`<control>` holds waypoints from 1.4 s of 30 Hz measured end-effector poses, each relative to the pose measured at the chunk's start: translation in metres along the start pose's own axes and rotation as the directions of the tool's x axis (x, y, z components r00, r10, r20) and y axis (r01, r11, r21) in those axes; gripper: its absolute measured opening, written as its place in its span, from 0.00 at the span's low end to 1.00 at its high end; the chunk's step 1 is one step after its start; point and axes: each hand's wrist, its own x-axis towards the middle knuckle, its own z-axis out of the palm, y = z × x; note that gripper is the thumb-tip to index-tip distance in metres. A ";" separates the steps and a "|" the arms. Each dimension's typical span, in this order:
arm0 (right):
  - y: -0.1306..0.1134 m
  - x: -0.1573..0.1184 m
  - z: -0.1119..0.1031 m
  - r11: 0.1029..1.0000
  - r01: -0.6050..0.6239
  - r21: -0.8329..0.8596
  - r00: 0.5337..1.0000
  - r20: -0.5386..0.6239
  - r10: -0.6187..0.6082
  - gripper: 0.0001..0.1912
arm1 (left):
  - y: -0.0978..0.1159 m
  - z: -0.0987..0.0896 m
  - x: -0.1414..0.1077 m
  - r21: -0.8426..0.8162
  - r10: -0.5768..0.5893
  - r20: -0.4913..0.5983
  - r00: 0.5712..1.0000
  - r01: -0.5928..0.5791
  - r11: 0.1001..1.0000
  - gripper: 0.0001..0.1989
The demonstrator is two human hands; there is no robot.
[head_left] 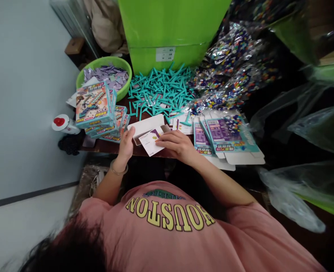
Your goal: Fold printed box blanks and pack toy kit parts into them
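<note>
cluttered table [107, 147], card [150, 144] under right hand's [181, 146] fingertips [161, 141]

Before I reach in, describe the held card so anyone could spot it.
From the big green box, come down past the turquoise sticks to the small open box in the left hand. The card overlaps it, white with purple and yellow print. Unlike the cards lying beyond, it is in the right hand.

CAM: 1 head-worn view | POS: sat above wearer's shirt [167, 249], hair [70, 245] cut in near L | DIR: looked fwd + steeply dn, shirt text [167, 216] showed upside-dn | RANGE: shirt was closest, L hand [126, 143] + R hand [180, 146] mid-dist at ctr, green box [172, 24] far, top cropped | SPAN: ran wide, wall [19, 94] L to plastic bags [294, 200] R
</note>
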 end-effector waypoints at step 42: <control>0.212 0.112 0.135 0.709 -0.625 -0.326 0.657 0.270 0.704 0.20 | 0.007 -0.014 -0.022 0.141 -0.014 0.076 0.997 0.004 0.990 0.26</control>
